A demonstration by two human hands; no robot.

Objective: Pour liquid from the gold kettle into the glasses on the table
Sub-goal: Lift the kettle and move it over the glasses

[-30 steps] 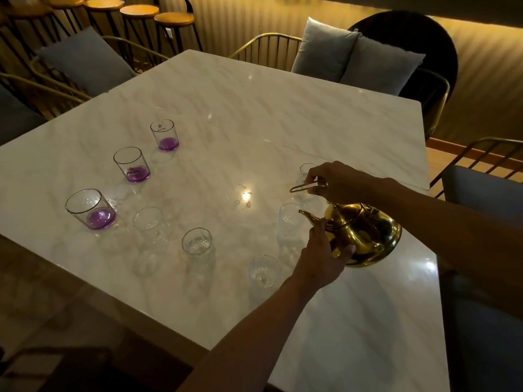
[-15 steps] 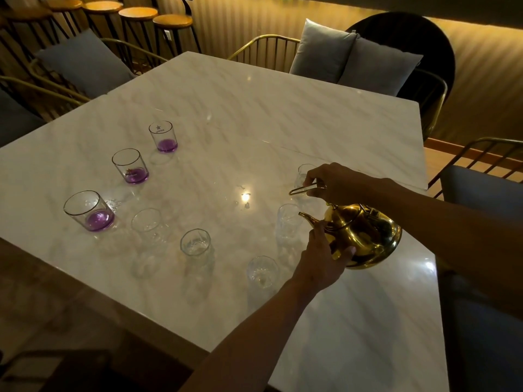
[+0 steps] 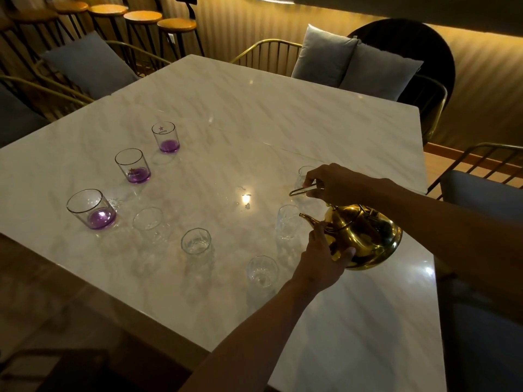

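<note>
The marble table [image 3: 254, 114] is cut off at the lower right, and one clear glass [image 3: 304, 172] is largely hidden behind the right hand [image 3: 334, 182], so its contents cannot be made out. Eight glasses are counted: three tumblers [image 3: 132, 165] holding purple liquid at left and five faceted clear ones [image 3: 196, 241] in an arc. The gold kettle [image 3: 365, 236] is held above the table's right side, spout leftward, its thin handle [image 3: 304, 190] pinched by the right hand while the left hand [image 3: 322, 258] is curled against its body beneath the spout.
</note>
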